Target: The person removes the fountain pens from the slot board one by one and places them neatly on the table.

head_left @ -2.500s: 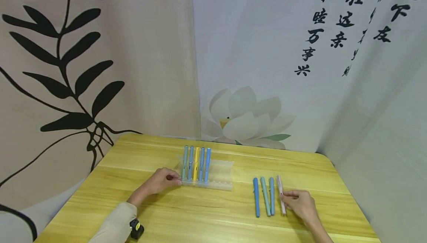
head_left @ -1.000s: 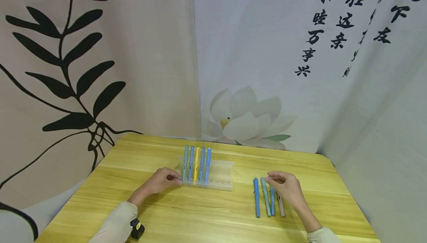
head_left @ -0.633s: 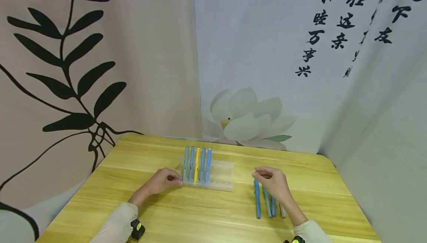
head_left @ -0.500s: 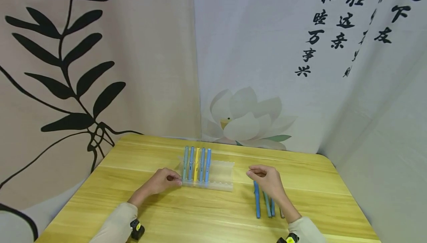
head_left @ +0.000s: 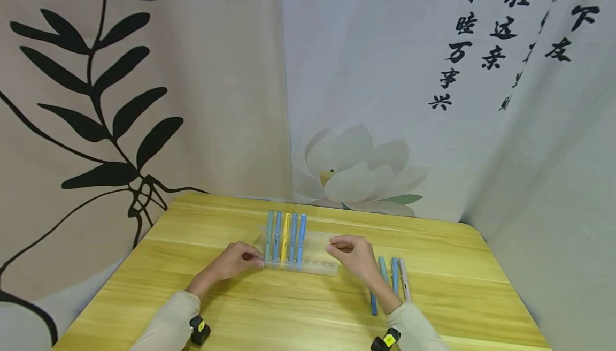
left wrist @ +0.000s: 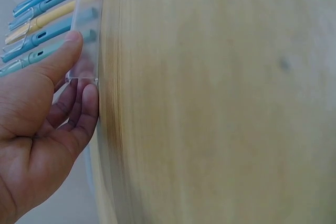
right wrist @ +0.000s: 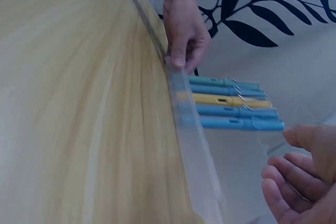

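Note:
A clear plastic pen rack (head_left: 320, 269) stands on the table with several pens in its left slots: a green pen (head_left: 269, 236), a yellow pen (head_left: 285, 236) and blue ones such as the rightmost blue pen (head_left: 301, 238). My left hand (head_left: 234, 261) pinches the rack's left front corner; in the left wrist view the thumb (left wrist: 68, 56) lies on the clear strip, fingers curled beneath. Nothing is in my right hand (head_left: 356, 257), which hovers by the rack's right end, fingers loosely bent. The right wrist view shows its palm (right wrist: 310, 182) beside the pen caps.
Several loose pens lie to the right: a blue pen (head_left: 373, 304) partly hidden by my right forearm, a light green pen (head_left: 383, 268), another blue pen (head_left: 395, 276) and a pale pink pen (head_left: 404, 279). A printed curtain (head_left: 375, 73) hangs behind the wooden table (head_left: 269, 313).
My right hand has let go of the pale pink pen and swept left over the loose pens to the rack's right end. My left hand has stayed at the rack's corner.

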{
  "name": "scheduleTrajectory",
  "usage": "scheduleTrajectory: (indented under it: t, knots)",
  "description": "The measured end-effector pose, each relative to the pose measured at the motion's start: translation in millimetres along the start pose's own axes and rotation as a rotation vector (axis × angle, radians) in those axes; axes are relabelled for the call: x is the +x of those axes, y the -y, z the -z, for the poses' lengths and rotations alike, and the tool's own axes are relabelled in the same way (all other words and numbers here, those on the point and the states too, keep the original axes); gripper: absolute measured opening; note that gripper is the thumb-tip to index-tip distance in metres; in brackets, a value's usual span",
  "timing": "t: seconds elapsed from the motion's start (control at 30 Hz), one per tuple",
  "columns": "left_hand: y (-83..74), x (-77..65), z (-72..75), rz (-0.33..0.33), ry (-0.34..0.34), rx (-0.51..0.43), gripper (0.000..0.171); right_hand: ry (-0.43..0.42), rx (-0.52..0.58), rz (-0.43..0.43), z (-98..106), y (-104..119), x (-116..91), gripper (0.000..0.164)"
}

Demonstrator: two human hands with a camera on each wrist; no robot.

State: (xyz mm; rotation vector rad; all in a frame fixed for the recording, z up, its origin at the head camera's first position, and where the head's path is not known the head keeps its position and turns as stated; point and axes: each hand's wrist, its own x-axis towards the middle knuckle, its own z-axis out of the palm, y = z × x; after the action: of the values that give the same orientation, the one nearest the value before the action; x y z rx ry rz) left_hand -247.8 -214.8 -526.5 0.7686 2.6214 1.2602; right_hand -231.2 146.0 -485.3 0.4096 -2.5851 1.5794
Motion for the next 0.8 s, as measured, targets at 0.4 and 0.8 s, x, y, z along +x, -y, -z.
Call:
scheduleTrajectory:
  t: [0.4, 0.8]
  knots:
    - [-0.8, -0.4, -0.6, -0.017, -0.005, -0.010, 0.012, 0.053, -0.006, 0.056, -41.5, 0.8, 14.1, 0.025]
    - [-0.2, -0.7, -0.1, -0.034, -0.003, -0.013, 0.013, 0.013, -0.007, 0.014, -65.9, -0.1, 28.3, 0.025]
